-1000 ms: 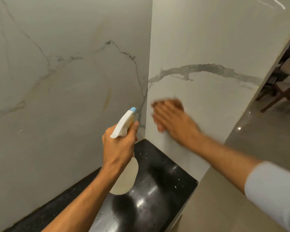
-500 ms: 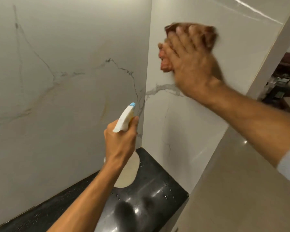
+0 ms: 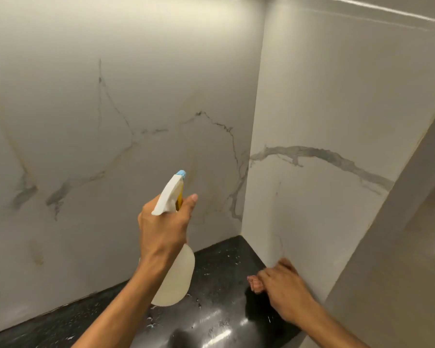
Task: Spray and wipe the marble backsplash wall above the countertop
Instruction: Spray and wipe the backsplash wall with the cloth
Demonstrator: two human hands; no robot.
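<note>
Low on the side wall (image 3: 337,209): right hand (image 3: 284,292) curled round a reddish cloth (image 3: 255,285), held against it just above the countertop (image 3: 219,267).
Left hand (image 3: 165,229): grips the spray bottle (image 3: 176,280) neck, thumb raised.

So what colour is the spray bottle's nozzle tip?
Light blue nozzle tip; clearest in the head view.

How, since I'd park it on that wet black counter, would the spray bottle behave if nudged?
The spray bottle looks like stiff plastic, likely holding shape. The wet, glossy countertop suggests it could slide. Its trigger head may make it tippy; fill level unclear.
</note>
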